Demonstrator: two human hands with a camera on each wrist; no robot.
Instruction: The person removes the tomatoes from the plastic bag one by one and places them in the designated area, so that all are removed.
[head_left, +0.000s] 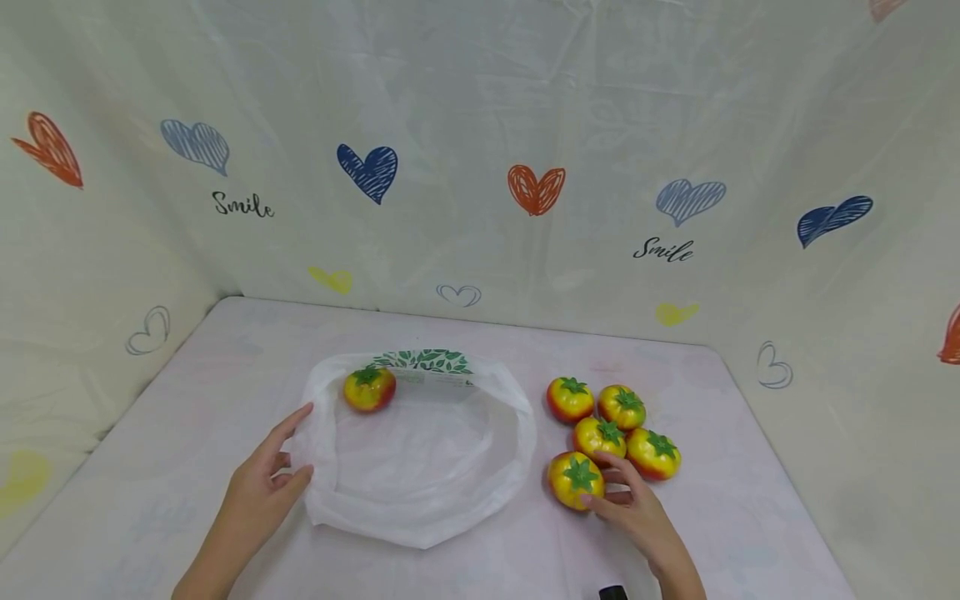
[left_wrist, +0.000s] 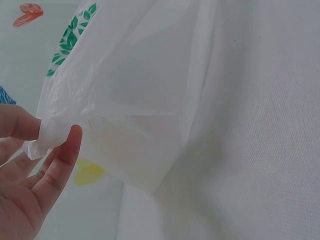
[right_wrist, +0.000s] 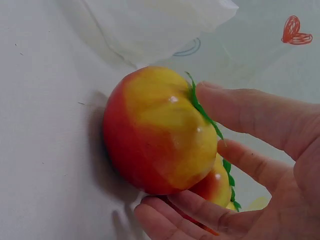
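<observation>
A white plastic bag (head_left: 427, 525) with a green leaf print lies open on the table, one yellow-red toy tomato (head_left: 369, 390) inside near its back left. At the bag's left rim, my left hand (head_left: 262, 492) holds the edge; the left wrist view shows white film (left_wrist: 55, 132) between thumb and finger. My right hand (head_left: 628, 506) grips the nearest tomato (head_left: 576, 481), right of the bag. In the right wrist view its thumb (right_wrist: 240, 107) lies by the green leafy top, and other fingers reach round the lower side.
Several more tomatoes (head_left: 600, 435) sit clustered just behind and beside the right hand. A black object (head_left: 613, 592) pokes in at the bottom edge. Behind the table (head_left: 247, 350) hangs a pale curtain (head_left: 465, 100) printed with hearts.
</observation>
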